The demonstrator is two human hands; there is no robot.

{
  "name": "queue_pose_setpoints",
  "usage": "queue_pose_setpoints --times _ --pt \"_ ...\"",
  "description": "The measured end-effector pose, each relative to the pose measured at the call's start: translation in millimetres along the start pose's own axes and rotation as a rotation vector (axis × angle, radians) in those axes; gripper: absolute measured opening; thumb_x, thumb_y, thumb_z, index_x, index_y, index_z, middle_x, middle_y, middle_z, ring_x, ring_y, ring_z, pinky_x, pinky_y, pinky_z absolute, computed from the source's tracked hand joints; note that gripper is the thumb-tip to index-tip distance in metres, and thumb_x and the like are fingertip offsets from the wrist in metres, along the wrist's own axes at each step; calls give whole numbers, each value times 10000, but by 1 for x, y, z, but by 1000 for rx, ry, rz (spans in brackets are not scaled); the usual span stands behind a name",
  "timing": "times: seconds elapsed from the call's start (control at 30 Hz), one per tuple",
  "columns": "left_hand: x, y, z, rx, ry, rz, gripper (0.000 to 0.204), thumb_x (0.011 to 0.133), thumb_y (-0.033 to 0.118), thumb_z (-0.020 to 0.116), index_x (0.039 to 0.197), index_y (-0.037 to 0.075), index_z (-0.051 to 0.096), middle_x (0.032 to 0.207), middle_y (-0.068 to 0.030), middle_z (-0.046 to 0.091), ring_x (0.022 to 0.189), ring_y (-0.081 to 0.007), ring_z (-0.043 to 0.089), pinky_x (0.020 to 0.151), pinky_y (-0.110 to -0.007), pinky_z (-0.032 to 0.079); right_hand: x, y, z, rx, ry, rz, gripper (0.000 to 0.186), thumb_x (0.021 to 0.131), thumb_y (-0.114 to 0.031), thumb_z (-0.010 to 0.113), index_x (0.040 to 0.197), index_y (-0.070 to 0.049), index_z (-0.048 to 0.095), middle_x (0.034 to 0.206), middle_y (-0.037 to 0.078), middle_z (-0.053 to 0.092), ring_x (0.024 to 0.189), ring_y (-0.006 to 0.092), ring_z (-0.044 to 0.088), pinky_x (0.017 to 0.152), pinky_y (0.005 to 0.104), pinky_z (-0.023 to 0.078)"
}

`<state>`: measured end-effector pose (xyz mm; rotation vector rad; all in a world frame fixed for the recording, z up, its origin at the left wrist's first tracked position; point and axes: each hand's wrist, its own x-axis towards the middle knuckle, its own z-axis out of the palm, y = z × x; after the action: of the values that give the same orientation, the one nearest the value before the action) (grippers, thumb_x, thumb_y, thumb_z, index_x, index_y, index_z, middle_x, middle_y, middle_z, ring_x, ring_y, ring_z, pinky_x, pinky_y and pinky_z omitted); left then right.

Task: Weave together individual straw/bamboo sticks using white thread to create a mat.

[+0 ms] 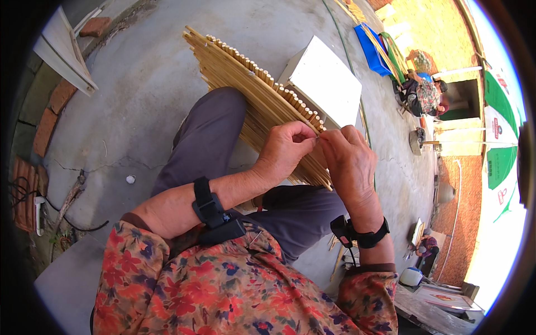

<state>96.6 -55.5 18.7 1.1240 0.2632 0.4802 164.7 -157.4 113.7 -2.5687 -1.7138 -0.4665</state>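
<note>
Across the person's lap, slanting from the upper left down towards the hands, lies a row of pale wooden sticks (262, 109), set close side by side, with round cut ends lined up along its upper right edge. The left knee (220, 106), in dark trousers, covers part of the row's lower left side. At the row's right-hand end the left hand (283, 152) and the right hand (353, 167) meet, fingertips close together. The grip of each is pinched tight between thumb and forefinger; something thin may be caught between them, but it is too small to tell. Each wrist wears a black strap, the left one (207, 204) and the right one (373, 239) both carrying a small dark device. Just beyond the sticks stands a white box (329, 78) with a flat top, on the grey concrete floor (139, 72). A green hose (339, 36) runs along the floor behind it. Farther off at the upper right, another person (429, 95) in a patterned top sits near a blue crate (373, 50), with a green and white umbrella (498, 111) to the right. A small white ball (130, 179) lies on the floor, left of the knee.
</note>
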Motion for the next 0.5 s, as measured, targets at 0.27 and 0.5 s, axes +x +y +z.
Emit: queue_pose_setpoints --times 0.27,0.5 --pt "-2 -4 6 -77 7 -63 100 838 52 620 913 -12 635 819 2 619 760 -42 543 684 -191 450 -6 2 11 20 135 79 145 744 -148 682 815 -120 559 739 34 514 696 218 556 566 333 446" --pt "-6 -6 9 -206 54 -80 101 845 71 626 919 2 639 802 14 607 726 -34 524 645 -179 433 -10 2 19 58 247 52 137 720 -128 695 796 -107 583 733 45 505 684 227 542 586 343 438"
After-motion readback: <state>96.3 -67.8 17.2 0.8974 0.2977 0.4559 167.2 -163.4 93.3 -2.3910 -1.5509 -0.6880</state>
